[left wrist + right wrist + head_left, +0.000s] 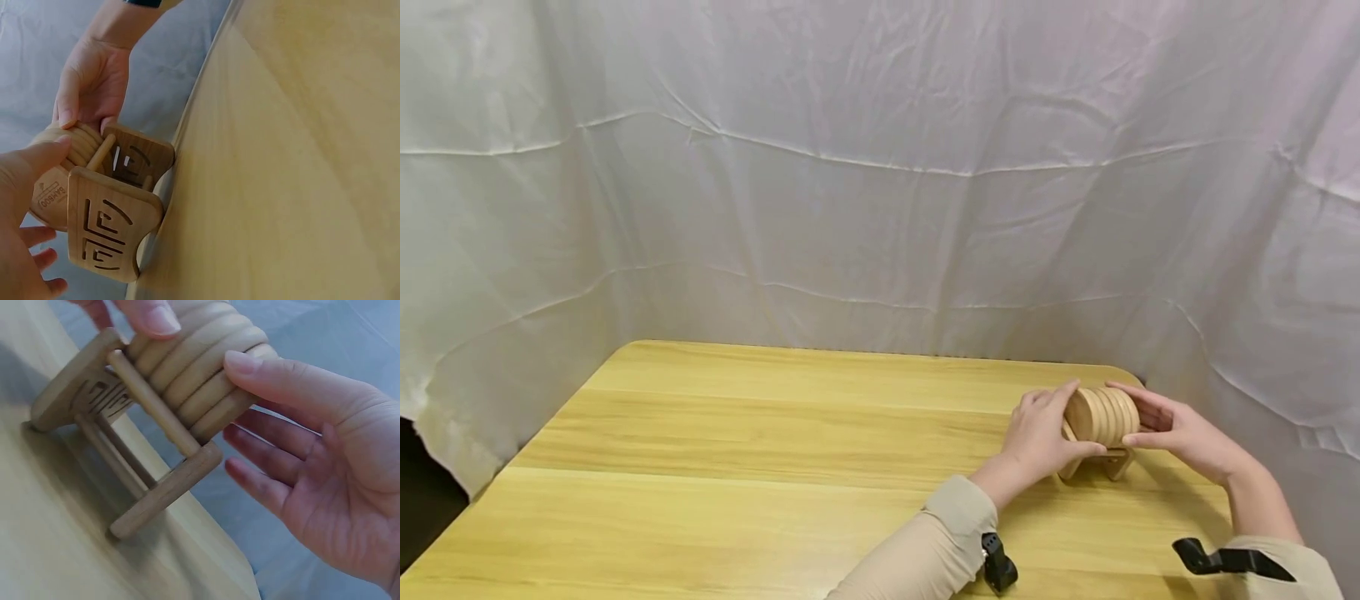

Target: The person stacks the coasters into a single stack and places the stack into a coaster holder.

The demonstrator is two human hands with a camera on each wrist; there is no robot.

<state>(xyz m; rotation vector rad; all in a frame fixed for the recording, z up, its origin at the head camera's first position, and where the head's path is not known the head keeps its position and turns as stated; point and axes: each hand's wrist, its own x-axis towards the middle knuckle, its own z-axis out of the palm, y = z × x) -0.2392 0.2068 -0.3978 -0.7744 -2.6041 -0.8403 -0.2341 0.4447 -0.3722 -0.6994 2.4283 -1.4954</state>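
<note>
A row of round bamboo coasters [1102, 417] stands on edge in a small wooden holder [94, 200] with cut-out line patterns in its end panels and rods between them. At the left end of the row my left hand [1037, 433] has its thumb on the near edges and its index finger at the top; its other fingers spread past the end coaster. From the right, my right hand [337, 462] pinches the row, thumb on the near side and fingers behind. Lettering reading BAMBOO marks the left end coaster's face.
The holder stands on a light wooden table [737, 433], near its right edge. White cloth [850, 208] hangs behind the table and along both sides. Black straps with camera mounts [997, 562] sit on both sleeved wrists.
</note>
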